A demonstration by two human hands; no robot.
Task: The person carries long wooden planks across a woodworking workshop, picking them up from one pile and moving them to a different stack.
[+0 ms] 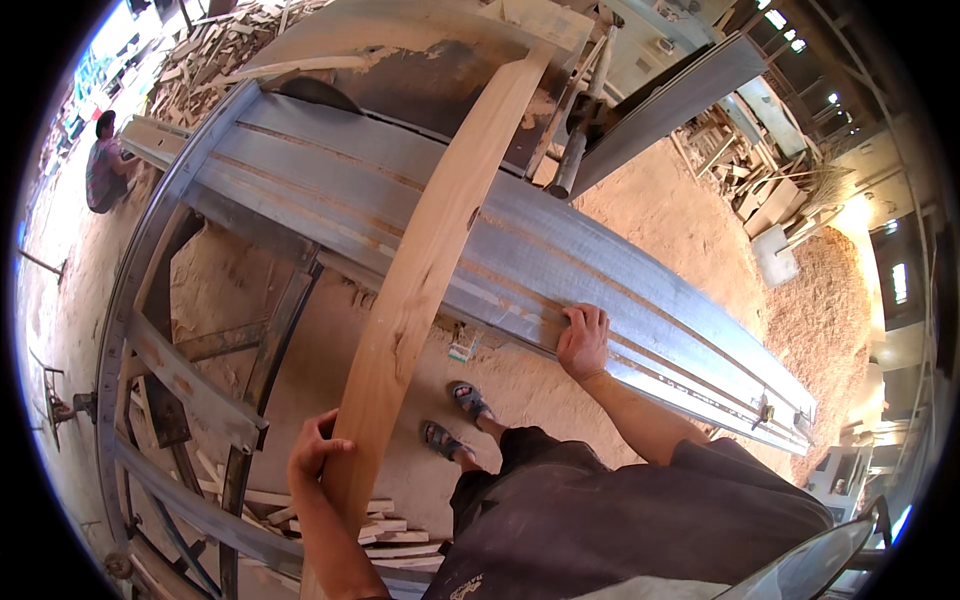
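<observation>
A long wooden plank (pixel 415 270) lies slantwise across the grooved metal sliding table (pixel 560 245) of a saw. Its far end reaches over the rusty, worn saw top, and its near end runs down past my left side. My left hand (pixel 318 450) is closed on the plank's left edge, thumb on top; the fingers underneath are partly hidden. Further right, my right hand (pixel 583 342) sits at the sliding table's near edge, fingers curled together on its surface. Behind the table's far left part, a dark round saw blade (pixel 318 93) shows, apart from the plank.
A metal frame (pixel 195 385) with curved bars stands at left. Wood offcuts (pixel 395 535) lie low beside my legs; more scrap heaps (pixel 215 60) are at far left and far right. A sawdust pile (pixel 825 310) is at right. Another person (pixel 105 165) crouches at far left.
</observation>
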